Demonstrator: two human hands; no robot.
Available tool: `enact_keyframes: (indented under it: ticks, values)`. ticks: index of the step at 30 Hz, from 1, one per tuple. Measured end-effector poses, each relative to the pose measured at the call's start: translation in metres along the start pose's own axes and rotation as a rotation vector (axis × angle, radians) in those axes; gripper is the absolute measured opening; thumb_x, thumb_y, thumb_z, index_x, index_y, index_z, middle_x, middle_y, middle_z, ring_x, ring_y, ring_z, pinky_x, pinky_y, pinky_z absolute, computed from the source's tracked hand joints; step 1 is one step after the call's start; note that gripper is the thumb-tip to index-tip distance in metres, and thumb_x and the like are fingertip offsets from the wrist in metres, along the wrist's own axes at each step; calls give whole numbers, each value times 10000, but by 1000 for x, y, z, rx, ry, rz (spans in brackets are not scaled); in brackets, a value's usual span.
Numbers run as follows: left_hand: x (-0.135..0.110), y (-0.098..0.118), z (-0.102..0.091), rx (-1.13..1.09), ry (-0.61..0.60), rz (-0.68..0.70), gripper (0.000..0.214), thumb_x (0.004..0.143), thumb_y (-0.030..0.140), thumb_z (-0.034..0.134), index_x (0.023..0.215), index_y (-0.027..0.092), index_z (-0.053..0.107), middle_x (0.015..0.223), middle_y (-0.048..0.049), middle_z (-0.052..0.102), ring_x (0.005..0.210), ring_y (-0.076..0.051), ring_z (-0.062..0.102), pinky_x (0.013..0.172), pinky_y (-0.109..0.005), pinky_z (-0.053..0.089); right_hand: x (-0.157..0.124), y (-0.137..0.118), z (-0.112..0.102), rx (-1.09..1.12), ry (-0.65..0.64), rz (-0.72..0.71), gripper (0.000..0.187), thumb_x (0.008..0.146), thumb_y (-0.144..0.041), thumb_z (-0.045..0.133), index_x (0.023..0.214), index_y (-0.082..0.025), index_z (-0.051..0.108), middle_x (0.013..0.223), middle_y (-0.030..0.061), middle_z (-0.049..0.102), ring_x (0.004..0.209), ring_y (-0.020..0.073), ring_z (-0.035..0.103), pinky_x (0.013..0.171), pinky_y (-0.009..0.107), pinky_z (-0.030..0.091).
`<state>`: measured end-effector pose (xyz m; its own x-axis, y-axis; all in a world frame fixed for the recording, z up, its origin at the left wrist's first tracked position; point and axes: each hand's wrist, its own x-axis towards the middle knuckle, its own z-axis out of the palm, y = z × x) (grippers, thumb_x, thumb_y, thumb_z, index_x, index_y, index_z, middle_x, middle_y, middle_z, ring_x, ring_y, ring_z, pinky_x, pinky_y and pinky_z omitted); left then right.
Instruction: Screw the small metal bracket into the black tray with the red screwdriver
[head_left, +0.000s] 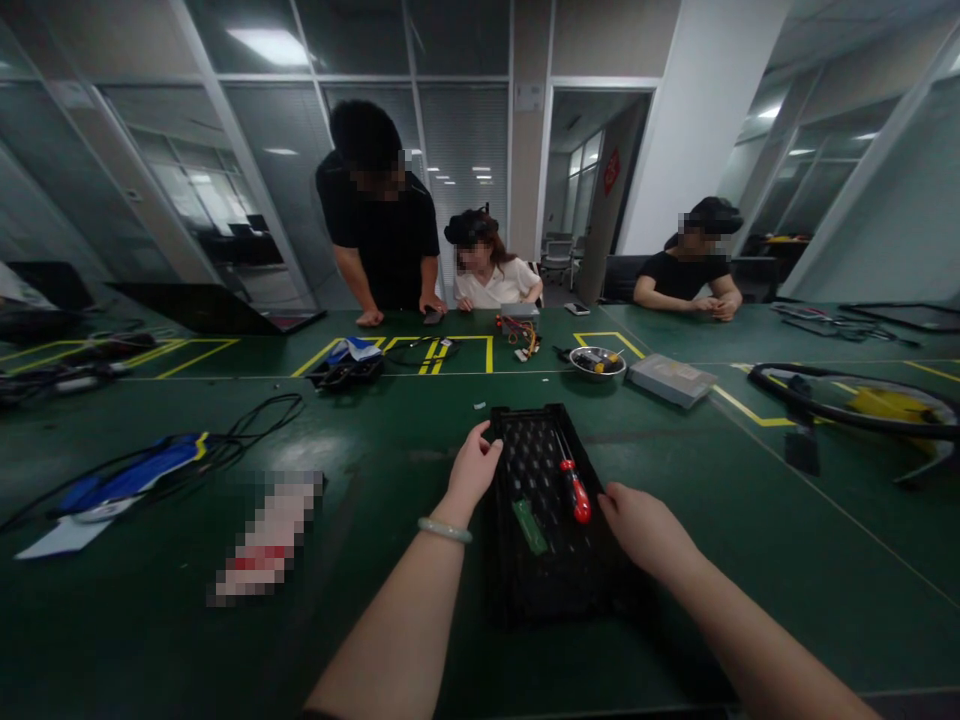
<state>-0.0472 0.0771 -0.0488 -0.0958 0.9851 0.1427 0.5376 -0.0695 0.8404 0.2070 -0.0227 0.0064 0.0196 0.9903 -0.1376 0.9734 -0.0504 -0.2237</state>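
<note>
A black plastic tray (551,590) with a patterned floor lies on the green table in front of me. In it are a red-handled screwdriver (576,492), its shaft pointing away from me, and a narrow green circuit board (530,526). My left hand (472,468) is closed on the tray's far left side, thumb at the rim; a pale bangle (445,530) circles that wrist. On the right side, my right hand (649,530) grips the tray's edge with bent fingers, partly hidden under the hand.
Beyond the tray are a metal bowl (598,363) of small parts and a grey metal box (671,380). A blue item (142,472) with black cable and a blurred-out packet (270,540) lie left. A black ring-shaped object (847,385) lies right. Three people are across the table.
</note>
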Motion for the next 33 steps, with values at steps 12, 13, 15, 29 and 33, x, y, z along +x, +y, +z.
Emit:
enact_keyframes:
  ticks: [12, 13, 15, 29, 33]
  values:
    - [3, -1, 2, -90, 17, 10, 435, 946, 378, 490, 1339, 192, 502, 1070, -65, 677, 931, -161, 645, 849, -298, 498, 43, 2, -10, -61, -42, -35, 345, 928, -288, 335, 897, -158, 653, 982, 150, 713, 932, 260, 671, 773, 334, 444]
    - [2, 0, 3, -98, 15, 18, 420, 944, 371, 495, 1324, 191, 515, 1074, -63, 681, 938, -159, 646, 863, -296, 499, 47, 2, -12, -62, -49, -37, 334, 916, -282, 349, 890, -158, 658, 979, 149, 713, 929, 261, 670, 768, 333, 444]
    - [1, 2, 4, -108, 12, 35, 392, 935, 354, 515, 1290, 193, 546, 1071, -58, 688, 939, -155, 648, 880, -290, 500, 54, 3, -17, -63, -66, -41, 309, 891, -284, 385, 867, -161, 667, 958, 145, 715, 909, 265, 668, 745, 334, 441]
    - [2, -7, 13, -128, 63, 95, 243, 893, 272, 594, 1107, 205, 687, 1099, -64, 648, 968, -161, 635, 936, -316, 502, 61, 12, -8, 7, -27, -55, 379, 933, -455, 349, 910, -210, 637, 847, 84, 691, 772, 237, 636, 633, 320, 395]
    - [1, -5, 12, -133, 77, 90, 234, 891, 275, 598, 1097, 220, 694, 1092, -53, 644, 946, -152, 635, 911, -301, 514, 55, 1, -7, -65, 297, -134, 458, 913, -517, 430, 1159, -159, 575, 1077, 152, 645, 958, 313, 620, 793, 416, 465]
